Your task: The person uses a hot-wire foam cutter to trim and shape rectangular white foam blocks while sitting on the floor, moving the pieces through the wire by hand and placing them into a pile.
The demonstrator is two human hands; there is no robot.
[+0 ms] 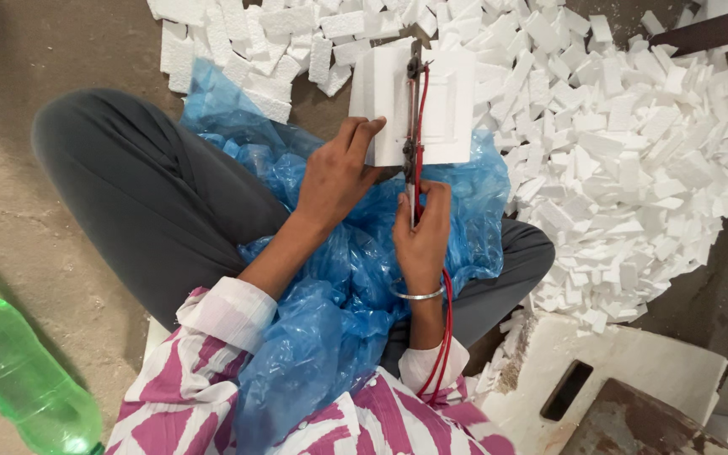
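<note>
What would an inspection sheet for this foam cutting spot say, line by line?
Surface: bare dusty floor; blue plastic sheet over the lap.
Job's things: white foam block against a thin cutter.
Clutter: heap of foam pieces ahead and right; green bottle lower left; large foam slab lower right.
Grips: left hand holds the block's lower edge; right hand grips the cutter's lower end.
Cables: red wire runs from the cutter past the right wrist.
Surroundings: dark bar top right.
</note>
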